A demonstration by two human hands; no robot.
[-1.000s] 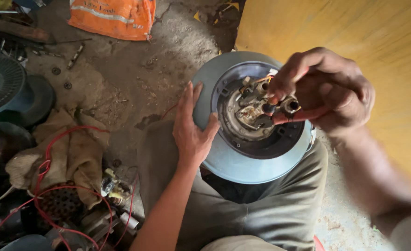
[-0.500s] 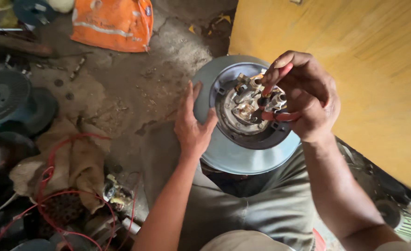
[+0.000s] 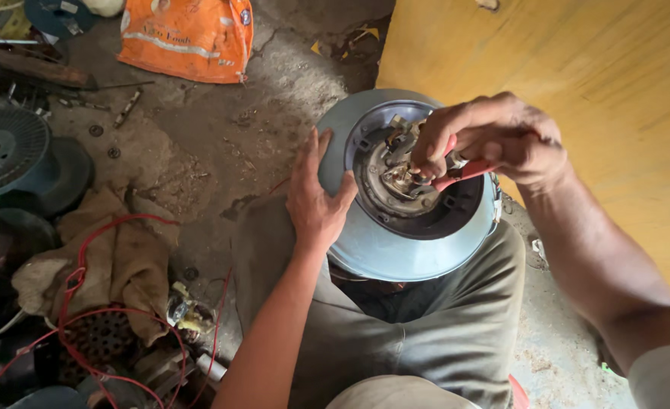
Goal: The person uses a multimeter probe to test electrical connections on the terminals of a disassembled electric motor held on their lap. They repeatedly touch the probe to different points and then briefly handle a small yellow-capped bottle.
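A round light-blue motor housing (image 3: 396,250) rests on my lap, its open face up, with a dark inner ring and metal parts at the centre (image 3: 399,178). My left hand (image 3: 316,201) lies flat against the housing's left rim and steadies it. My right hand (image 3: 494,140) is over the centre, closed on a red-handled tool (image 3: 464,170) whose tip sits among the metal parts. The tool's head is hidden under my fingers.
An orange bag (image 3: 187,34) lies on the dirt floor at the top. A brown cloth (image 3: 119,257) with red wire (image 3: 73,280) and dark round fan parts (image 3: 5,151) are at the left. A yellow wooden panel (image 3: 577,83) stands close at the right.
My right hand has turned and shifted right over the housing's centre, and the red tool handles now show below my fingers. The view has shifted down slightly. My left hand has stayed on the rim.
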